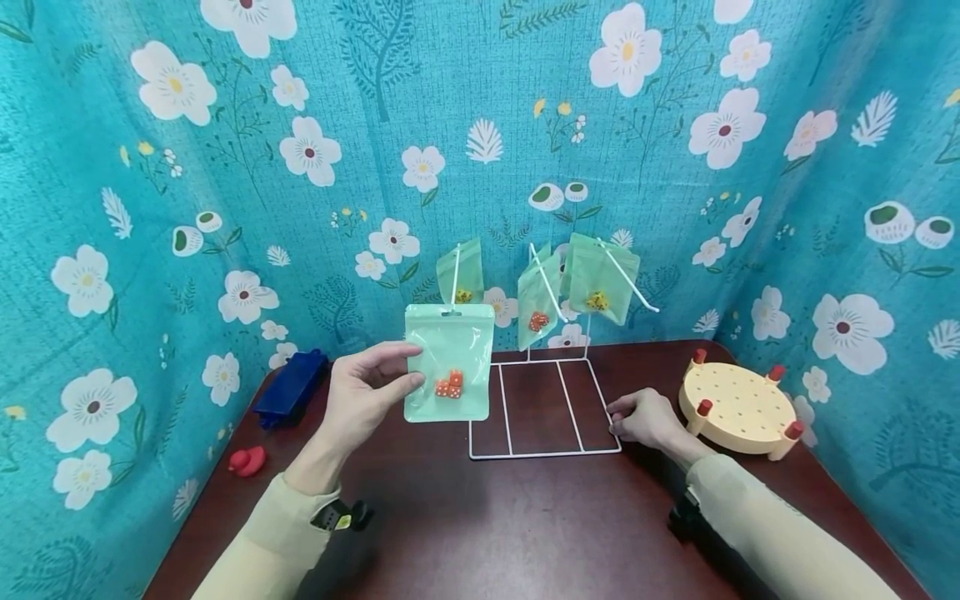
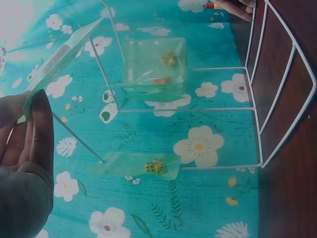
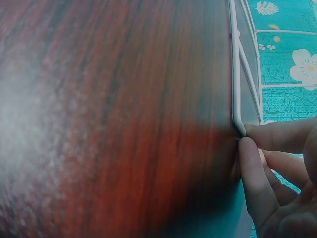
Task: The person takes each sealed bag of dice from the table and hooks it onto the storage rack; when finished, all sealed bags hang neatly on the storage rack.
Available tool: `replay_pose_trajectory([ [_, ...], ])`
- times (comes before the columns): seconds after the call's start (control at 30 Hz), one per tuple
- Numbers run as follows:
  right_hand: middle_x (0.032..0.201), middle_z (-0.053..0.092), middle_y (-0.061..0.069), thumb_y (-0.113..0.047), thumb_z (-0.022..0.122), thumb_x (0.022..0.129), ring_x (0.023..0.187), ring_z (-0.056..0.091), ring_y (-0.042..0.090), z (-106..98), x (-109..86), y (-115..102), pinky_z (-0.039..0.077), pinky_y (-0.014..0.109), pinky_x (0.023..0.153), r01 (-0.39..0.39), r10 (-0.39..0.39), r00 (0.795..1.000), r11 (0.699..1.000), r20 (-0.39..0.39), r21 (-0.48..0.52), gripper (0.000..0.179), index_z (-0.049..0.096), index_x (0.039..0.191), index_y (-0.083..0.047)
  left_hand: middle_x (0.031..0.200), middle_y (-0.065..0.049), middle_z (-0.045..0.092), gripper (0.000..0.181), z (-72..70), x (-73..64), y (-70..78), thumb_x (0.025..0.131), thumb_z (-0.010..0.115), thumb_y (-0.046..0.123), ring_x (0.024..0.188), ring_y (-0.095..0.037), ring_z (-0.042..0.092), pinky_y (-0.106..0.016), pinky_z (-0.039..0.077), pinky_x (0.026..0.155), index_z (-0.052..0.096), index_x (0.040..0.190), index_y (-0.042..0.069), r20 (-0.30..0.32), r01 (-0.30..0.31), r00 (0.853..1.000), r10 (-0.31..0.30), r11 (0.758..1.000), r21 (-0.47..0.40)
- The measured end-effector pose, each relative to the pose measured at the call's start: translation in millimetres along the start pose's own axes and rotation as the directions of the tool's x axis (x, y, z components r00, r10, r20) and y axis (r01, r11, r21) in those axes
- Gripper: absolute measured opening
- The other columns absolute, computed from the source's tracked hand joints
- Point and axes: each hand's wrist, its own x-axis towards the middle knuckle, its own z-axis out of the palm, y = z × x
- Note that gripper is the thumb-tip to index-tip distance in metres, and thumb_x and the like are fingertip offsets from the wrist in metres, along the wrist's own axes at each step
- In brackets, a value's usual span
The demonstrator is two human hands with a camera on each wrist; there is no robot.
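Note:
My left hand [image 1: 367, 392] pinches the left edge of a pale green zip pouch [image 1: 450, 337] between thumb and fingers. Orange dice [image 1: 450, 386] show through its front. The pouch is upright, its hang slot close to the front end of the rack's left hook [image 1: 455, 273]; whether the hook passes through the slot I cannot tell. Behind it, green pouches with yellow dice [image 1: 597, 301] or orange dice [image 1: 538, 321] hang on the white wire rack [image 1: 545, 456]. At the rack's right side, my right hand [image 1: 648, 418] pinches the base wire [image 3: 237, 84] between thumb and forefinger.
On the dark wood table [image 1: 540, 533], a blue object [image 1: 291, 387] and a red rubber duck [image 1: 247, 461] lie at the left. A cream round perforated piece [image 1: 738, 404] with red-tipped legs pointing up stands at the right. A teal flowered curtain [image 1: 450, 100] surrounds the table.

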Motion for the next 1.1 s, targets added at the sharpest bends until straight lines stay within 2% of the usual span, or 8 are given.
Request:
replay_pose_trajectory([
  [0.3, 0.086, 0.076, 0.006, 0.003, 0.086, 0.089, 0.073, 0.076, 0.010, -0.6, 0.3, -0.1, 0.070, 0.031, 0.070, -0.001, 0.000, 1.000, 1.000, 0.012, 0.021, 0.034, 0.082, 0.123, 0.006, 0.110, 0.017, 0.086, 0.039, 2.8, 5.9, -8.0, 0.097, 0.084, -0.004, 0.098, -0.008, 0.084, -0.025, 0.069, 0.084, 0.076, 0.135, -0.005, -0.012, 0.039, 0.999, -0.040, 0.997, -0.059],
  [0.67, 0.088, 0.077, 0.007, 0.001, 0.087, 0.088, 0.073, 0.075, 0.010, -1.2, 0.3, -0.9, 0.070, 0.031, 0.070, 0.003, -0.003, 1.000, 1.000, 0.012, -0.003, 0.035, 0.083, 0.123, 0.004, 0.104, 0.015, 0.086, 0.039, 5.7, 8.5, -16.6, 0.097, 0.083, -0.004, 0.094, -0.007, 0.083, -0.023, 0.068, 0.083, 0.074, 0.135, -0.008, -0.020, 0.044, 0.999, -0.047, 0.995, -0.095],
  [0.93, 0.087, 0.078, 0.006, 0.000, 0.088, 0.088, 0.073, 0.074, 0.010, -2.1, 0.7, 0.9, 0.070, 0.031, 0.070, 0.010, -0.010, 1.000, 1.000, 0.012, -0.015, 0.035, 0.083, 0.123, 0.004, 0.103, 0.011, 0.086, 0.040, 10.1, 17.7, -26.2, 0.096, 0.083, -0.006, 0.092, -0.008, 0.083, -0.023, 0.068, 0.082, 0.075, 0.135, -0.009, -0.034, 0.055, 0.998, -0.060, 0.991, -0.118],
  [1.1, 0.086, 0.076, 0.005, 0.001, 0.087, 0.089, 0.073, 0.073, 0.010, -2.0, 0.2, -0.4, 0.070, 0.032, 0.070, -0.005, 0.005, 1.000, 1.000, 0.021, 0.008, 0.034, 0.082, 0.123, 0.005, 0.097, 0.007, 0.086, 0.039, 12.1, 25.7, -32.7, 0.095, 0.083, -0.007, 0.085, -0.007, 0.081, -0.021, 0.066, 0.076, 0.076, 0.134, -0.008, -0.061, 0.055, 0.996, -0.061, 0.994, -0.097],
])
